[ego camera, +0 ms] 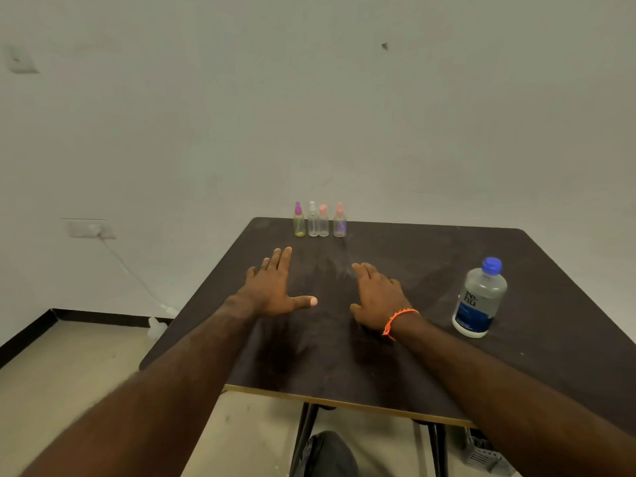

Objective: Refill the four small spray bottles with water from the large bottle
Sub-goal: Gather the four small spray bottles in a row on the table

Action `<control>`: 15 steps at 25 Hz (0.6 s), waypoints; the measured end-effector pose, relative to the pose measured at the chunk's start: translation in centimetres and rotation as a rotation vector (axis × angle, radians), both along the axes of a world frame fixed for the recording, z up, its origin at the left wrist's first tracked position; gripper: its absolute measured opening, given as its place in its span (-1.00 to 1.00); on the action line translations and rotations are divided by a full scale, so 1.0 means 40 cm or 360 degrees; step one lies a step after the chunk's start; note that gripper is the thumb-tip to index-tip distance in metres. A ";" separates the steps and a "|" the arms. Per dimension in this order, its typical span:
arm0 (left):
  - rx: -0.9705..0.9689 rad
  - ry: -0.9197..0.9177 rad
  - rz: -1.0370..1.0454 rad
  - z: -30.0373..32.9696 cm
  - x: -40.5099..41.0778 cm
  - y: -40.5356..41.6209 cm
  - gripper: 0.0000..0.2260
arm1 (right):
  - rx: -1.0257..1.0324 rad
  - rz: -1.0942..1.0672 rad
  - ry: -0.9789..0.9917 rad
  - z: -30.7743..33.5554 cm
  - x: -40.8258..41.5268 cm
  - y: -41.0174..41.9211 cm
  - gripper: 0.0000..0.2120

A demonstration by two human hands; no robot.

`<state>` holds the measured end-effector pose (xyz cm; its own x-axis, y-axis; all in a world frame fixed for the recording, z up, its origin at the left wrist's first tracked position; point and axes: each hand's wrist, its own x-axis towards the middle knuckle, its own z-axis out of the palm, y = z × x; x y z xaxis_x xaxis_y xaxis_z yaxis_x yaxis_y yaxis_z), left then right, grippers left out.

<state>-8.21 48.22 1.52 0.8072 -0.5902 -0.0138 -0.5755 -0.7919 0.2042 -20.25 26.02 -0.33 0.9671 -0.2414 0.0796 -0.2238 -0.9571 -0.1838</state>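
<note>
Several small clear spray bottles stand in a row at the far edge of the dark table (395, 366): one with a purple cap (299, 220), one with a white cap (313, 220), and two with pink caps (323, 221) (339, 221). The large water bottle (479, 298) with a blue cap stands upright at the right. My left hand (275, 287) lies flat, fingers spread, holding nothing. My right hand (377, 296), with an orange wristband, also rests palm down and empty. Both hands lie between me and the spray bottles.
The table stands against a pale wall. At the left a wall socket (91, 229) holds a white cable that runs down to the floor. A grey basket (485, 454) sits under the table at the right, and a dark object (327, 454) lies below the front edge.
</note>
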 end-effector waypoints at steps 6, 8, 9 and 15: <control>0.0030 0.0036 0.0007 -0.001 0.105 0.003 0.16 | 0.0126 0.0020 -0.0027 0.016 0.132 -0.004 -0.14; 0.0028 0.0031 0.0005 -0.003 0.153 -0.013 0.15 | 0.0159 -0.0008 -0.0021 0.023 0.194 -0.026 -0.14; 0.0033 0.0032 0.0006 -0.005 0.181 -0.022 0.14 | 0.0170 -0.0028 -0.0030 0.025 0.228 -0.038 -0.15; -0.0226 0.0084 0.0148 -0.049 0.412 -0.106 0.12 | 0.0251 -0.0155 -0.0196 -0.009 0.451 -0.140 -0.26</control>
<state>8.26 43.99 -0.44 0.8586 -0.5122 0.0203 -0.4867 -0.8022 0.3457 -2.22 20.42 -0.68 0.9239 -0.3521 0.1497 -0.2804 -0.8893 -0.3613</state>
